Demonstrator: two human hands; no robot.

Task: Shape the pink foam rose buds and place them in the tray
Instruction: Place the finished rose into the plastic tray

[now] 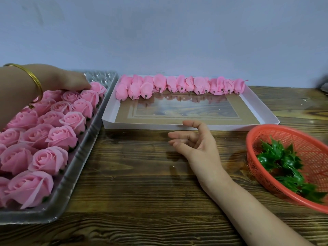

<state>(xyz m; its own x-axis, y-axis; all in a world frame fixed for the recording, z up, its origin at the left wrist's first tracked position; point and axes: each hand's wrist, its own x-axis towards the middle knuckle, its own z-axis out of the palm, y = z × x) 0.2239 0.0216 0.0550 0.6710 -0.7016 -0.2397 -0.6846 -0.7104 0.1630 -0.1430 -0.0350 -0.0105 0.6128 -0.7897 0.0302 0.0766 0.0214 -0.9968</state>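
Observation:
Several pink foam rose buds point(60, 135) fill a clear plastic tray point(83, 157) on the left. My left hand point(67, 79), with a gold bangle on its wrist, reaches across the tray's far end and its fingers touch the buds there, next to one far bud point(96, 87); whether it grips one is hidden. A white cardboard tray point(195, 126) lies at the centre back with a row of shaped buds point(179, 85) along its far side, stems pointing toward me. My right hand point(195, 141) hovers over the table before that tray, fingers loosely curled, holding nothing.
An orange plastic basket point(291, 139) with green plastic leaves point(284, 162) sits at the right edge, tilted. The dark wooden table point(142, 174) runs up to a pale wall. A dark blurred object point(324, 86) shows at the far right.

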